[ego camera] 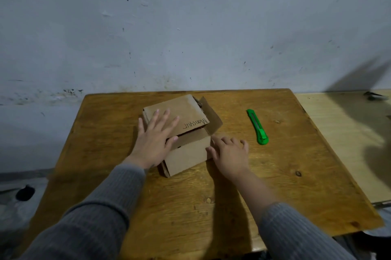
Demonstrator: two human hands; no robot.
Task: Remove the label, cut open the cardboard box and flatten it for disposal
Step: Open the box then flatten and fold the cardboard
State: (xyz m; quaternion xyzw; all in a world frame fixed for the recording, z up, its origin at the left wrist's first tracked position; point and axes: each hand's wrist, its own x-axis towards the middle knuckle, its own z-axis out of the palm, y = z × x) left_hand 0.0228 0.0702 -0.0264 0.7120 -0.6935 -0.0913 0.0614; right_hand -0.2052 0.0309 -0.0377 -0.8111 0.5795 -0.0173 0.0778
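Nearest the camera, two grey ribbed sleeves [88, 215] reach forward over the wooden table [211, 206]. The right hand [229, 154] lies with fingers loosely curled and spread, its fingertips touching the near right corner of the cardboard box [184, 134]; it clamps on nothing. The left hand [154, 139] rests flat and open, palm down, on the box's top flap, with the thumb hooked over the flap's near edge; it presses rather than grips.

The box sits at the middle of the table, a little toward the far side, turned at an angle. Its top flap carries handwritten lettering [195, 124], and another flap [211, 115] stands open on the far right side. No stuck-on label is visible from here.

The box looks small, light and probably empty, so it is likely to slide unless one hand pins it. The cardboard seems thin and stiff along its panels but weak at the creases, so the corners and flap edges are the best places to take hold for folding flat.

Right of the box, apart from it, lies a green utility knife [257, 126], untouched, just beyond the right hand.
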